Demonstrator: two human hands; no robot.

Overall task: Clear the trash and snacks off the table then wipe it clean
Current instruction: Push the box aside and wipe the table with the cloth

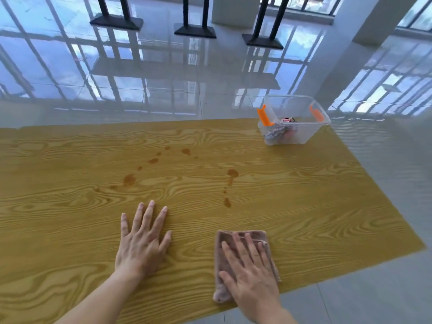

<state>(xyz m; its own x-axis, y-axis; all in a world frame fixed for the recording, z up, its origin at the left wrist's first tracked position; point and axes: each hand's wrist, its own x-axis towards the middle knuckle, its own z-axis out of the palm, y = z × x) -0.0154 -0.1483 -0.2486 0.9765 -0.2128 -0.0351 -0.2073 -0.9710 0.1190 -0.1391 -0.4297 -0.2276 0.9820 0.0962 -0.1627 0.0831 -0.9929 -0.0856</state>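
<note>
A wood-grain table [70, 218] fills the lower view. Several brown spill stains [232, 174] dot its middle, some to the left [129, 179] and some in a line running toward me. My right hand [250, 270] lies flat with straight fingers on a folded pinkish cloth [222, 272] near the table's front right edge. My left hand [142, 239] rests flat on the bare wood, fingers spread, to the left of the cloth. A clear plastic bin [301, 134] with orange latches stands at the far right corner and holds wrappers [288, 119].
Beyond the table's far edge lies a glossy tiled floor [163, 78] with black table bases [195, 31] standing on it. A white pillar [364, 24] rises at the back right. The table's right edge runs diagonally close to the cloth.
</note>
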